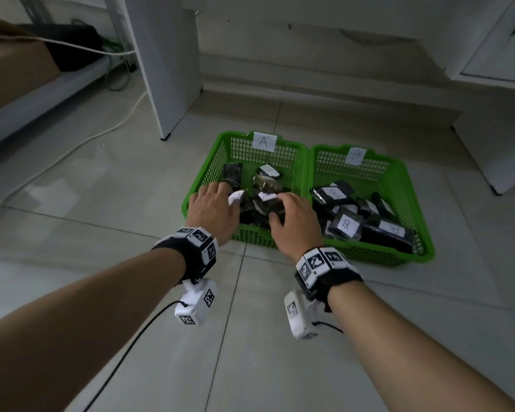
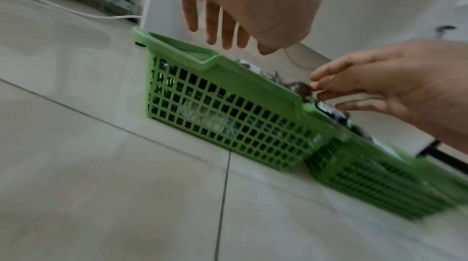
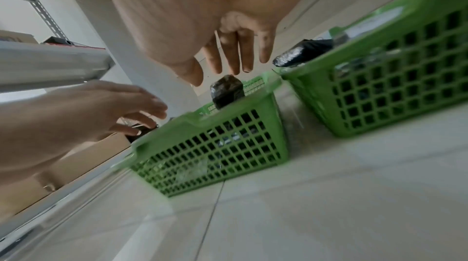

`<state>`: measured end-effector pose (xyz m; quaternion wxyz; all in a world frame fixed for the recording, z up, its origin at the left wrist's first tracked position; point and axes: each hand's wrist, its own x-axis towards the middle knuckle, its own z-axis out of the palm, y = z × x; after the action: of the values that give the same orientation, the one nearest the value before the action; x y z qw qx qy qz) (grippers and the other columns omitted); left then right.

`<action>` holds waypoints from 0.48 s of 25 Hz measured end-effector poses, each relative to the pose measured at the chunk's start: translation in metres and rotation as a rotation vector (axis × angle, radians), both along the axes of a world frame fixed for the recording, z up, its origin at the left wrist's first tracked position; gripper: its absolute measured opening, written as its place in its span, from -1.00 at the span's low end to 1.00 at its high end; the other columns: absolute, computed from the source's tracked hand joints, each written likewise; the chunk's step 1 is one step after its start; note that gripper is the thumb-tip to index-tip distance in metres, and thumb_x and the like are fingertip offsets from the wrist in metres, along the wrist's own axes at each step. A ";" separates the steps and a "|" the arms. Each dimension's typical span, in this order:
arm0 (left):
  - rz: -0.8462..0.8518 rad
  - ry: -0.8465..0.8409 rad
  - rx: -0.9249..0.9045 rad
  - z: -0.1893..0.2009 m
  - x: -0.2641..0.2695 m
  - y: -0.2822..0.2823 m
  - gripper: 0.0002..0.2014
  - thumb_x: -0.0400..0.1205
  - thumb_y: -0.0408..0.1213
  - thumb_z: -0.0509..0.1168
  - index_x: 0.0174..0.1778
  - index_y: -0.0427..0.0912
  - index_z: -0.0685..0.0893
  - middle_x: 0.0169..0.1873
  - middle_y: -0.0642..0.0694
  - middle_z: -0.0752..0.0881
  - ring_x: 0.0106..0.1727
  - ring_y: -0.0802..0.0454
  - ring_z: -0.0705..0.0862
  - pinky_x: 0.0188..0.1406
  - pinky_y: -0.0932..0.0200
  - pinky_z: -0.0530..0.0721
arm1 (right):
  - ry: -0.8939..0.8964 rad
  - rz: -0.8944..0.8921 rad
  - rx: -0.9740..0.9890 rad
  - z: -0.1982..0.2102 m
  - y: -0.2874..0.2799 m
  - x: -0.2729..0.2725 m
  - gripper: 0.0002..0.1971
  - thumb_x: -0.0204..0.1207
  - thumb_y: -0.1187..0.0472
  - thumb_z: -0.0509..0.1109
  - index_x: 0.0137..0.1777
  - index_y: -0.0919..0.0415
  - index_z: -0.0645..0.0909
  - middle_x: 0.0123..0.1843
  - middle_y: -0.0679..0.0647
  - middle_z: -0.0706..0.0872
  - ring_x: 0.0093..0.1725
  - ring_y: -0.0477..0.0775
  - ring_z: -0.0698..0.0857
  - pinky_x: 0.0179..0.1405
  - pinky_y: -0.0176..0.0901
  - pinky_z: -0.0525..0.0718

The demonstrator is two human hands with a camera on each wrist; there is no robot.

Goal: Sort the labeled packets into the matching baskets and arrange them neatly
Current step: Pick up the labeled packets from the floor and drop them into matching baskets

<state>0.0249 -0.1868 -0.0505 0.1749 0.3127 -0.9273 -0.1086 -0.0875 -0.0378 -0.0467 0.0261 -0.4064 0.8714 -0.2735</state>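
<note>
Two green mesh baskets stand side by side on the tiled floor. Basket A (image 1: 244,150) (image 2: 228,121) (image 3: 215,149) is on the left and basket B (image 1: 375,168) (image 3: 392,77) on the right. Both hold black packets with white labels, such as a B packet (image 1: 345,224). My left hand (image 1: 217,200) (image 2: 222,31) hovers over basket A's near left corner with straight fingers and holds nothing. My right hand (image 1: 292,209) (image 3: 233,55) reaches over A's near right side, its spread fingers touching the crinkled packets (image 1: 265,200). One dark packet (image 3: 226,93) stands upright below its fingertips.
A white furniture panel (image 1: 173,69) stands behind basket A on the left. A white cable (image 1: 72,147) runs across the floor at the left, beside a low shelf with a cardboard box (image 1: 12,72). White furniture (image 1: 494,150) stands to the right of basket B.
</note>
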 end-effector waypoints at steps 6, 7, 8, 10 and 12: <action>-0.388 -0.204 -0.046 0.012 0.077 0.091 -0.66 0.60 -0.03 0.07 0.05 -0.15 0.62 0.03 -0.16 0.63 0.05 -0.26 0.65 0.02 -0.08 0.59 | 0.120 0.074 -0.106 -0.023 0.094 0.067 -0.63 0.44 0.26 0.41 0.24 0.33 0.66 0.26 0.25 0.69 0.27 0.34 0.62 0.30 0.17 0.58; -0.430 -0.294 0.009 0.011 0.094 0.109 -0.68 0.64 -0.02 0.09 0.06 -0.14 0.63 0.04 -0.15 0.65 0.03 -0.25 0.68 0.01 -0.06 0.61 | 0.109 0.079 -0.123 -0.026 0.105 0.075 -0.64 0.40 0.29 0.41 0.21 0.32 0.67 0.22 0.24 0.70 0.23 0.34 0.63 0.25 0.15 0.59; -0.455 -0.426 0.052 0.008 0.114 0.127 -0.69 0.67 0.02 0.13 0.08 -0.12 0.62 0.07 -0.13 0.68 0.03 -0.24 0.70 -0.01 -0.02 0.62 | 0.095 0.090 -0.128 -0.028 0.115 0.086 -0.65 0.38 0.31 0.42 0.18 0.30 0.67 0.19 0.22 0.71 0.21 0.33 0.64 0.22 0.15 0.59; -0.466 -0.698 0.128 0.000 0.150 0.164 -0.61 0.67 0.17 0.18 0.13 -0.09 0.59 0.10 -0.11 0.72 0.04 -0.21 0.71 -0.02 0.04 0.62 | 0.058 0.117 -0.108 -0.035 0.133 0.103 -0.68 0.37 0.32 0.43 0.15 0.27 0.68 0.15 0.19 0.73 0.19 0.31 0.64 0.20 0.17 0.61; -0.443 -0.854 0.204 -0.009 0.177 0.198 -0.44 0.58 0.34 0.23 0.14 -0.12 0.54 0.02 -0.10 0.71 0.00 -0.20 0.69 -0.05 0.04 0.63 | 0.003 0.153 -0.087 -0.044 0.153 0.117 -0.72 0.39 0.32 0.42 0.12 0.26 0.69 0.10 0.16 0.75 0.17 0.27 0.66 0.18 0.18 0.63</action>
<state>0.2016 0.0114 -0.0599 -0.2797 0.1399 -0.9450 -0.0957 0.0297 0.1148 -0.0904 0.0278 -0.4729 0.8253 -0.3074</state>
